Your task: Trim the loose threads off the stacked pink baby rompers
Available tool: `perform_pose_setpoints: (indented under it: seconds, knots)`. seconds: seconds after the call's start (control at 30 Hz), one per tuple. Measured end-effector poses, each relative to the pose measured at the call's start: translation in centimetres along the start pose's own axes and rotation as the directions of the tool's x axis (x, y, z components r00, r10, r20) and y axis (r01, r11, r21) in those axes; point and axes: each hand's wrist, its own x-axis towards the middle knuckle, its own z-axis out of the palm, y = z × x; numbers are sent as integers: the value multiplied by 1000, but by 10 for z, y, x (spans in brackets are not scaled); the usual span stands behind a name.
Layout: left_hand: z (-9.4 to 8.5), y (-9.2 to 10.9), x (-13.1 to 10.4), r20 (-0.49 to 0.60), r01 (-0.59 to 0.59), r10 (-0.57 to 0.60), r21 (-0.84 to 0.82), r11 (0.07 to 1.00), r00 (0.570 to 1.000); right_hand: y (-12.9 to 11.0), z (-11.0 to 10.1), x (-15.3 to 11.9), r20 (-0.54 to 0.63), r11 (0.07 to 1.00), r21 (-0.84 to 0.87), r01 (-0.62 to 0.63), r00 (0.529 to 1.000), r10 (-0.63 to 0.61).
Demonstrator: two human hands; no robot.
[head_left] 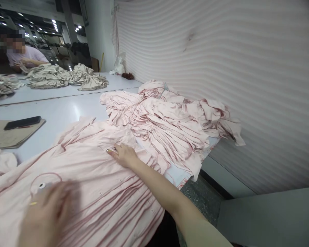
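Note:
Pink buttoned garments (100, 192) lie layered in a wide, creased pile across the near part of the table. My right hand (125, 156) rests on the upper part of this pile, thumb and fingers apart on the cloth; a small light-coloured spot shows at a fingertip. At the lower left, my left hand (47, 212) is over the same cloth and smeared by motion, so what it holds, if anything, is unclear. Just beyond its fingers is a small white round item (42, 186), beside a curved pink seam.
More pink garments (167, 127), partly tied, stand beyond my right hand. A phone (22, 122) lies on brown card (5, 135) at the left. Grey-beige garments (51, 77) lie on the far table, near a person (28, 56). A striped sheet (208, 51) hangs at the right.

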Motion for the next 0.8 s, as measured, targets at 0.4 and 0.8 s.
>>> perform_pose_setpoints:
  seconds: [0.4,0.8]
  knots:
    - [91,105,11,257,-165,167,-30,986,952,58,-66,-103,45,985,151,-86,996,80]
    - [125,188,64,483,-35,56,-53,998,874,71,-61,-140,-238,985,157,-74,965,111]
